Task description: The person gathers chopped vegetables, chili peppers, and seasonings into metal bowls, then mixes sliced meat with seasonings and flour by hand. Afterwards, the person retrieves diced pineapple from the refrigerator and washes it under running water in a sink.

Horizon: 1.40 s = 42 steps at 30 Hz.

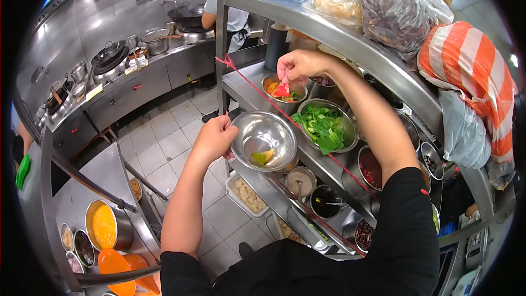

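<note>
My left hand (pixel 215 138) grips the rim of a shiny metal bowl (pixel 267 125), which is tilted slightly. A few green and yellowish vegetable pieces (pixel 262 157) lie in the bottom of the bowl. My right hand (pixel 300 66) pinches a red pepper piece (pixel 282 89) just over a round metal container (pixel 286 108) of orange, red and green cut vegetables. Beside that container, below my right forearm, a larger metal pan (pixel 355 135) holds green leafy vegetables (pixel 322 124).
A red string (pixel 257 85) runs diagonally across the shelf front. Plastic bags (pixel 392 11) crowd the upper shelf. Sauce pots (pixel 301 181) and a white tray (pixel 245 193) sit lower. At left stands a pot of yellow liquid (pixel 106 225). Another person (pixel 233 22) stands by the stove.
</note>
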Tool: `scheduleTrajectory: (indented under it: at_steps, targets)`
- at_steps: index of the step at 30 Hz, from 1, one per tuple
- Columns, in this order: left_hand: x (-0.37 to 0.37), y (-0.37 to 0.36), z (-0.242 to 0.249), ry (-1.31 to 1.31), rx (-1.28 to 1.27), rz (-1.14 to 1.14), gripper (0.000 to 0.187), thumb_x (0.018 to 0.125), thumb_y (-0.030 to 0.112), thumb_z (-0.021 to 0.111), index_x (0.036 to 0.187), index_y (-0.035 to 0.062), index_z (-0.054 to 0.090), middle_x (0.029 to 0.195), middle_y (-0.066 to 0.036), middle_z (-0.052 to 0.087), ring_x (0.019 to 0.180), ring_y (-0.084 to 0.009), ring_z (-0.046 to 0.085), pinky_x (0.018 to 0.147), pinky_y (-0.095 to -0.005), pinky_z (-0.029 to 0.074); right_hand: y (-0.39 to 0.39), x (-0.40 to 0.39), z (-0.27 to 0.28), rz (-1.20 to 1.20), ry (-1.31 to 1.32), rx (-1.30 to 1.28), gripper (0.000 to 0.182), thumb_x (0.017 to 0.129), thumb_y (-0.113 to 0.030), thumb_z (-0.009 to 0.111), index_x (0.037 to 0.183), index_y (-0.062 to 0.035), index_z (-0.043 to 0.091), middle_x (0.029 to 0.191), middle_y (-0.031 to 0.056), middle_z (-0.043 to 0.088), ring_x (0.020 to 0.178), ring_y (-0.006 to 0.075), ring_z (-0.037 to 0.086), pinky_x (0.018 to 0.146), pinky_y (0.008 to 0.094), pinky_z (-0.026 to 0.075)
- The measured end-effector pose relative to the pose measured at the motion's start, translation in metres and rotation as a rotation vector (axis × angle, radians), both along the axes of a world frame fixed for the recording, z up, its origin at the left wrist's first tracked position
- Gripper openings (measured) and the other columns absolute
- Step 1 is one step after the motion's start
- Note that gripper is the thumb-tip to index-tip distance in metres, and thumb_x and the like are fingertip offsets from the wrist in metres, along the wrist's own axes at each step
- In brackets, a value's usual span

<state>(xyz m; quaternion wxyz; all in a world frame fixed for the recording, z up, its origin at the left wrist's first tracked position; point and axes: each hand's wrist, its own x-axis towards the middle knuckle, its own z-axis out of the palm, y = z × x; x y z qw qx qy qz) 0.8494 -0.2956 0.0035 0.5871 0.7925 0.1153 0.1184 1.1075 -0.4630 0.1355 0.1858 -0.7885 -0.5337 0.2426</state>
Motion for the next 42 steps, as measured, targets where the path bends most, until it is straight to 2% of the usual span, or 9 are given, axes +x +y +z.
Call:
scheduleTrajectory:
  at_steps: [4,7,10,13,20,24,29,36,42]
  targets:
    - [0.007,0.002,0.003,-0.035,-0.032,-0.003,0.018,0.084,0.011,0.053,0.070,0.0023,0.045,0.058,-0.008,0.057,0.044,-0.0179,0.061,0.041,-0.0313,0.050,-0.018,-0.020,0.026,-0.053,0.268,0.011,0.012,0.087,-0.017,0.067,0.094,-0.0076,0.063,0.078,0.0005,0.063,0.068,0.0093,0.061,0.057,0.0251,0.051]
    - [0.004,0.003,-0.003,-0.064,-0.029,-0.004,0.020,0.083,0.011,0.056,0.069,0.0038,0.045,0.059,-0.005,0.053,0.042,-0.0170,0.057,0.038,-0.0298,0.047,-0.029,0.058,0.004,-0.495,-0.389,-0.270,0.023,0.083,-0.020,0.067,0.103,-0.0083,0.064,0.091,0.0062,0.068,0.076,0.0165,0.065,0.064,0.0305,0.055]
    - [-0.006,0.005,-0.013,-0.044,-0.035,0.007,0.019,0.083,0.010,0.056,0.069,0.0035,0.045,0.059,-0.005,0.052,0.043,-0.0163,0.057,0.038,-0.0301,0.048,-0.057,0.115,-0.046,-0.291,-0.667,-0.182,0.028,0.082,-0.017,0.063,0.109,-0.0084,0.064,0.097,0.0097,0.069,0.085,0.0233,0.065,0.077,0.0358,0.054]
    - [-0.012,0.010,-0.024,0.029,0.018,0.014,0.017,0.084,0.013,0.055,0.072,0.0008,0.050,0.058,-0.007,0.057,0.045,-0.0165,0.060,0.042,-0.0303,0.048,-0.052,0.114,-0.059,-0.329,-0.535,-0.312,0.033,0.081,-0.015,0.063,0.113,-0.0081,0.063,0.101,0.0120,0.068,0.092,0.0263,0.062,0.085,0.0382,0.050]
    - [-0.012,0.014,-0.041,0.010,-0.047,0.040,0.016,0.083,0.011,0.055,0.073,0.0001,0.050,0.059,-0.007,0.057,0.044,-0.0164,0.059,0.041,-0.0305,0.047,-0.059,0.129,-0.072,-0.272,-0.471,-0.184,0.034,0.084,-0.013,0.063,0.118,-0.0115,0.060,0.098,0.0062,0.065,0.085,0.0176,0.062,0.069,0.0361,0.052]
    - [-0.008,0.016,-0.042,0.023,-0.037,0.034,0.015,0.083,0.008,0.054,0.071,0.0023,0.047,0.059,-0.005,0.053,0.044,-0.0151,0.056,0.039,-0.0296,0.047,-0.054,0.109,-0.049,-0.413,-0.050,-0.221,0.033,0.083,-0.019,0.066,0.116,-0.0162,0.062,0.085,0.0019,0.061,0.076,0.0135,0.061,0.049,0.0312,0.048]
    - [-0.004,0.016,-0.062,0.037,-0.062,0.016,0.015,0.083,0.010,0.054,0.072,0.0016,0.049,0.057,-0.006,0.056,0.044,-0.0158,0.059,0.041,-0.0293,0.046,-0.048,0.123,-0.082,-0.198,-0.518,-0.162,0.021,0.087,-0.018,0.059,0.107,-0.0097,0.063,0.102,0.0151,0.068,0.089,0.0286,0.065,0.079,0.0423,0.049]
    - [-0.008,0.015,-0.054,0.047,-0.062,0.018,0.016,0.083,0.006,0.055,0.071,0.0030,0.046,0.059,-0.004,0.052,0.044,-0.0147,0.054,0.038,-0.0294,0.047,-0.053,0.103,-0.056,-0.483,-0.200,-0.178,0.025,0.091,-0.026,0.062,0.103,-0.0050,0.065,0.088,0.0137,0.070,0.077,0.0256,0.066,0.070,0.0404,0.051]
    - [-0.002,0.007,-0.050,0.067,-0.034,-0.057,0.016,0.084,0.008,0.055,0.071,0.0021,0.047,0.058,-0.005,0.054,0.044,-0.0153,0.057,0.040,-0.0293,0.047,-0.062,0.142,-0.069,-0.338,-0.695,0.120,0.025,0.092,-0.029,0.064,0.103,-0.0064,0.066,0.071,0.0079,0.066,0.062,0.0163,0.063,0.052,0.0319,0.051]
